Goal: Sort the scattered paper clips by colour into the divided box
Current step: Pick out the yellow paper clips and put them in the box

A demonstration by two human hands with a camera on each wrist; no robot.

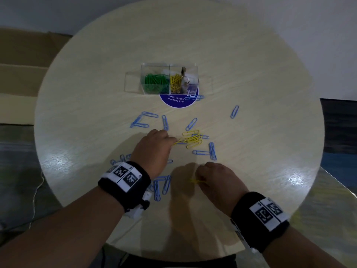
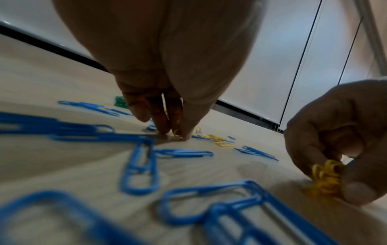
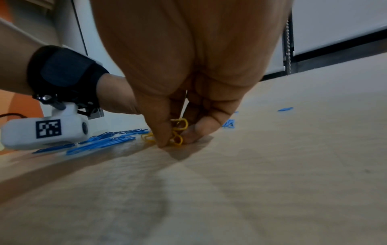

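Left hand [image 1: 154, 141] pinches a clip at the loose yellow wire paper-clip pile [image 1: 193, 139]; pile nearer it, long axis toward the clear divided plastic box [image 1: 170, 78]. Right hand [image 1: 216, 176] pinches a yellow bundle [image 2: 324, 179].

A round, pale wood-grain counter [image 1: 251, 55] carries everything. Just past its middle, toward 12 o'clock, stands a clear divided box [image 1: 169, 78], partly over a round blue sticker [image 1: 174, 102]. Loose blue paper clips [image 1: 164, 122] lie scattered from 9 o'clock through the centre to 3 o'clock, with more toward 6 o'clock. A small heap of yellow paper clips [image 1: 193, 139] lies at the centre.
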